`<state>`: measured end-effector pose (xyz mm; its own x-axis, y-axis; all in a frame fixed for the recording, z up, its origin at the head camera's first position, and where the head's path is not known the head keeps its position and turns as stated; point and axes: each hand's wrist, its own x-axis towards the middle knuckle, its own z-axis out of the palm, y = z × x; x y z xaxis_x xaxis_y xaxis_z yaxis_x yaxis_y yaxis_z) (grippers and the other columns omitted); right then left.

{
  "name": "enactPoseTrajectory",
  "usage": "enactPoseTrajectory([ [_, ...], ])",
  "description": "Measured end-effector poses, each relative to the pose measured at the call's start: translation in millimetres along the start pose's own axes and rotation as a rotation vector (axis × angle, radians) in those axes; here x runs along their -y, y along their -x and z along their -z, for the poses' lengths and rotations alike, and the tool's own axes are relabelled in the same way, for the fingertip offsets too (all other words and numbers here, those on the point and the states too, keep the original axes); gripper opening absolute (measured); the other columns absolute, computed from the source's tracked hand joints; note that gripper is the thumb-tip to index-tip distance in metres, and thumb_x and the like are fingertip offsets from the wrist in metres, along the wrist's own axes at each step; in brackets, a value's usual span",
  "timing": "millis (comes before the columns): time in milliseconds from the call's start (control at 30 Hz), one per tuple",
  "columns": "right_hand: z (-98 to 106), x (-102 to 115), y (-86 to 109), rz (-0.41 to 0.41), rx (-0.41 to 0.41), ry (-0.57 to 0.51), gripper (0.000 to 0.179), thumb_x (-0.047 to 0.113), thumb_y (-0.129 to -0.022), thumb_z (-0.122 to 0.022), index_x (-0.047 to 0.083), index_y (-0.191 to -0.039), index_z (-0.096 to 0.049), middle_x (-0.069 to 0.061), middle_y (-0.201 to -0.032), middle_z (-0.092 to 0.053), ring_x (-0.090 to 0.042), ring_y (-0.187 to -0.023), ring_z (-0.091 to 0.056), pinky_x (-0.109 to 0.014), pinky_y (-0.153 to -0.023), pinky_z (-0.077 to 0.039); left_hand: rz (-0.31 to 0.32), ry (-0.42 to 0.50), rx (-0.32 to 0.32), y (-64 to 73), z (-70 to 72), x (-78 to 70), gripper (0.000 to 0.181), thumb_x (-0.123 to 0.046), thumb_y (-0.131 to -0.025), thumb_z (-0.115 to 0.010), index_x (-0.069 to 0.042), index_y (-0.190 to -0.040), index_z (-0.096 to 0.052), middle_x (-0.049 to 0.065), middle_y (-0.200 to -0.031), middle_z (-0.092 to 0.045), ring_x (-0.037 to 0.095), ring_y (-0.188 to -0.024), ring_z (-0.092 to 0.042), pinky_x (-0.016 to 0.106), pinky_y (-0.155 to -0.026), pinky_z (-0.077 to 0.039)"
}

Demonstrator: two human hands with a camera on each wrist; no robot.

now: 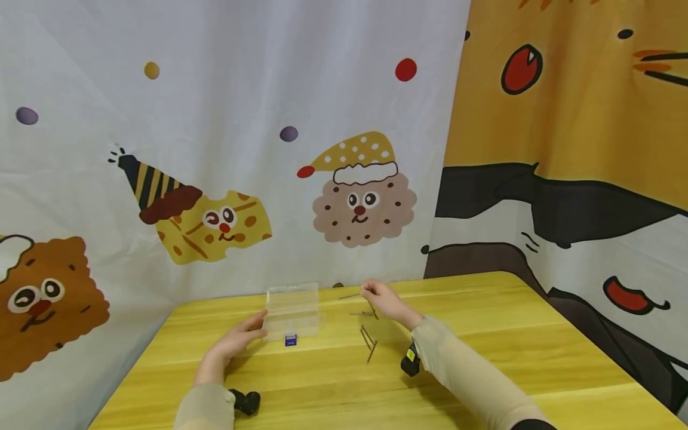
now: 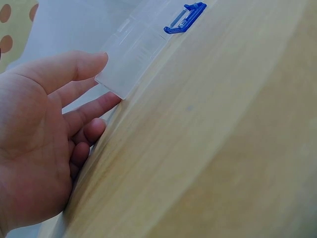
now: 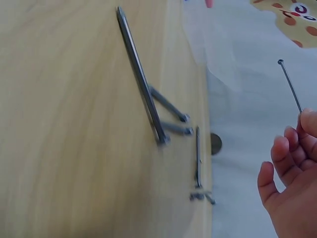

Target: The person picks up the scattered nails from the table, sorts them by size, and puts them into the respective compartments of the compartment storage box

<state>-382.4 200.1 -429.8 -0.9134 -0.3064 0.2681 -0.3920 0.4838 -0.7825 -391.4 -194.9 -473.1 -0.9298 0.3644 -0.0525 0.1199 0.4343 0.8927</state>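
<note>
Right hand point(image 1: 388, 301) pinching a thin nail point(image 3: 290, 87) — probably stiff, light, slick, best held mid-shank. Left hand point(image 1: 236, 341), loosely spread, touches the clear box point(image 2: 131, 57) beside it — light, likely brittle, safest by its edges.

No text, number or brand is legible in any view. Label location: one yellow label point(image 1: 411, 354) on the black wrist unit point(image 1: 410, 366), at 5 o'clock from the head view's center. Label content: too small to read.
</note>
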Motion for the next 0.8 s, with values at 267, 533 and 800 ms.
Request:
enactPoseTrajectory([
  [267, -32, 5, -17.8, 0.036, -0.035, 0.075, 0.017, 0.008, -0.102, -0.049, -0.003, -0.093, -0.059, -0.002, -0.070, -0.043, -0.012, -0.054, -0.033, -0.027, -0.056, -0.035, 0.012, -0.001, -0.021, 0.7, -0.9, 2.3, 0.065, -0.023, -0.096, -0.062, -0.008, -0.151, -0.033, 0.029, -0.149, -0.033, 0.045, -0.137, -0.029, 0.063, -0.107, -0.024],
  [533, -58, 0, -35.8, 0.109, -0.030, 0.173, 0.021, 0.006, -0.100, -0.050, -0.006, -0.085, -0.059, 0.001, -0.065, -0.042, -0.009, -0.052, -0.033, -0.026, -0.057, -0.034, 0.019, 0.028, -0.025, 0.0, -1.2, 3.9, 0.065, -0.024, -0.095, -0.063, -0.009, -0.151, -0.035, 0.028, -0.149, -0.033, 0.045, -0.138, -0.028, 0.063, -0.107, -0.024],
  [800, -80, 1, -46.2, 0.085, -0.007, 0.209, 0.018, 0.008, -0.100, -0.052, -0.001, -0.090, -0.064, -0.002, -0.081, -0.056, -0.012, -0.059, -0.040, -0.029, -0.061, -0.039, -0.002, 0.019, -0.023, -0.6, -1.5, 4.6, 0.065, -0.024, -0.095, -0.063, -0.007, -0.151, -0.035, 0.029, -0.148, -0.034, 0.046, -0.136, -0.030, 0.062, -0.106, -0.025],
])
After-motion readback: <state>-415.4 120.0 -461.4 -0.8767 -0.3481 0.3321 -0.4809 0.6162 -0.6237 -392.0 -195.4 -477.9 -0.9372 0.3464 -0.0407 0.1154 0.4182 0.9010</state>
